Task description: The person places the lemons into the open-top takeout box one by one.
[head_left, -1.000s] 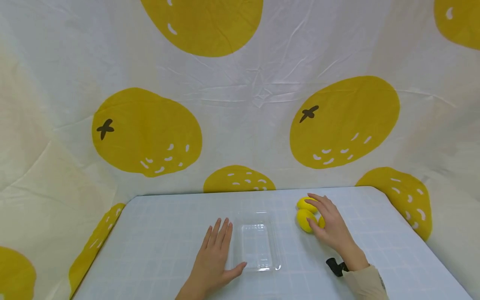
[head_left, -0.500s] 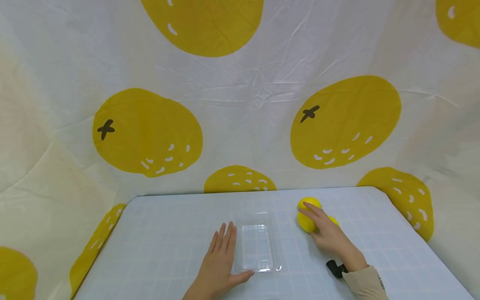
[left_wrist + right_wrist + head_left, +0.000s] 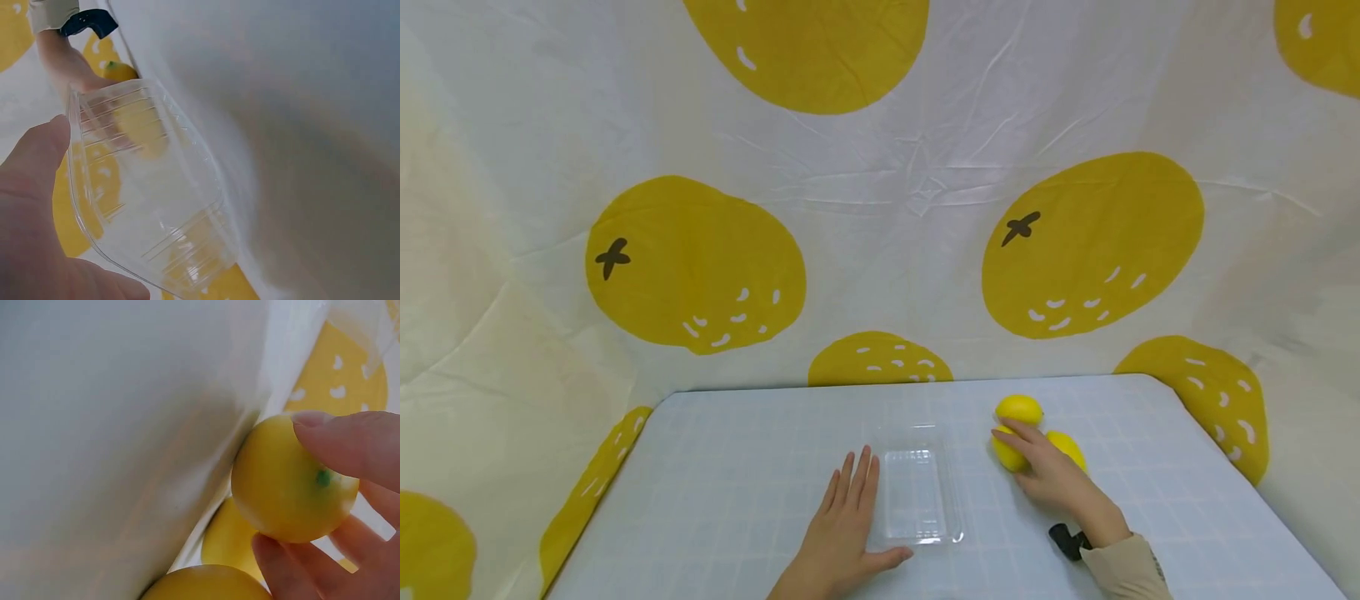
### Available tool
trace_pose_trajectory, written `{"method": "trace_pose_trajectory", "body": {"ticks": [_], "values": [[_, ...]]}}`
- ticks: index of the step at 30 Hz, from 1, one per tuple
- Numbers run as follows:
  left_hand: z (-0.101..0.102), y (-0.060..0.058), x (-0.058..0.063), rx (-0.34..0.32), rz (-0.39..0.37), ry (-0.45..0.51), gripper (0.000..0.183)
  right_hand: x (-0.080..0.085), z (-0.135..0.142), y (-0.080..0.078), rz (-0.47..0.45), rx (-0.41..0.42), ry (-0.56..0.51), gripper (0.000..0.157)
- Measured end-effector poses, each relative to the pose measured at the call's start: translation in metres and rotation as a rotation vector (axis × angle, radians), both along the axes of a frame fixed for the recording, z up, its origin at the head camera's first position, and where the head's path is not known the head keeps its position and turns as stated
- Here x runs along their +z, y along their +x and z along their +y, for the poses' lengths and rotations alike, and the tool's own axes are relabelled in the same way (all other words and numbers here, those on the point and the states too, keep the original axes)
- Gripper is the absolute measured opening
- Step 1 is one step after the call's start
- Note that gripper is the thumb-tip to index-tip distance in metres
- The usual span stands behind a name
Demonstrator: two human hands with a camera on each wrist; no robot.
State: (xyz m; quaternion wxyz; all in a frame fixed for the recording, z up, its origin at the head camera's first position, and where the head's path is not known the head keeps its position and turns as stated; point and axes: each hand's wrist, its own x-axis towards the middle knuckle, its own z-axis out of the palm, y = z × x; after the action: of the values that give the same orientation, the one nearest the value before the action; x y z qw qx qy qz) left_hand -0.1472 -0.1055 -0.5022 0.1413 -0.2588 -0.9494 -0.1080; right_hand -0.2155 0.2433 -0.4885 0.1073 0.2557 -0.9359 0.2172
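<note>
A clear plastic tray [image 3: 912, 497] lies on the table, its ribbed wall also showing in the left wrist view. Along its left side rests my left hand [image 3: 842, 529], fingers straight and thumb spread past the near corner. My right hand [image 3: 1060, 479] has its thumb and fingers round a yellow lemon [image 3: 290, 481], which appears to be still on the table. Two other lemons lie close by: one lemon [image 3: 1018, 407] behind the hand and another lemon [image 3: 1067, 448] to its right, partly covered by the hand.
A white cloth printed with big yellow fruit [image 3: 696, 267] hangs behind the table. Pale checked cloth covers the tabletop [image 3: 737, 467]. A black wrist mount [image 3: 1066, 542] sits at my right wrist beside a beige sleeve [image 3: 1123, 567].
My right hand has come down and closed round the front lemon. The right-hand lemon now shows more. My left hand has slid right, closer to the tray's side.
</note>
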Motion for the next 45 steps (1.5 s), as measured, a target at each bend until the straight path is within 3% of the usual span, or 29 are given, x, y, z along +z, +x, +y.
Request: {"method": "trace_pose_trajectory", "body": {"ticks": [6, 14, 21, 27, 32, 39, 45], "values": [[0.003, -0.003, -0.001, 0.007, -0.024, -0.015, 0.118, 0.002, -0.003, 0.002, -0.108, -0.013, -0.003, 0.068], [0.003, -0.003, -0.002, 0.013, -0.077, -0.021, 0.116, 0.010, -0.007, 0.004, -0.221, 0.012, -0.037, 0.062], [0.001, -0.004, -0.003, 0.016, -0.100, -0.016, 0.116, 0.010, -0.011, 0.004, -0.233, 0.068, -0.056, 0.056], [0.001, -0.004, -0.002, -0.013, -0.041, 0.002, 0.113, 0.008, -0.013, 0.005, -0.229, 0.094, -0.082, 0.052], [-0.001, -0.004, -0.002, -0.008, -0.050, 0.014, 0.112, 0.009, -0.018, 0.005, -0.262, 0.058, -0.075, 0.050], [0.001, -0.005, -0.002, -0.002, -0.133, 0.033, 0.116, 0.023, -0.021, 0.003, -0.218, 0.057, -0.090, 0.050], [0.002, -0.005, -0.002, 0.011, -0.139, 0.017, 0.117, 0.044, -0.027, 0.002, -0.163, 0.055, -0.160, 0.052]]}}
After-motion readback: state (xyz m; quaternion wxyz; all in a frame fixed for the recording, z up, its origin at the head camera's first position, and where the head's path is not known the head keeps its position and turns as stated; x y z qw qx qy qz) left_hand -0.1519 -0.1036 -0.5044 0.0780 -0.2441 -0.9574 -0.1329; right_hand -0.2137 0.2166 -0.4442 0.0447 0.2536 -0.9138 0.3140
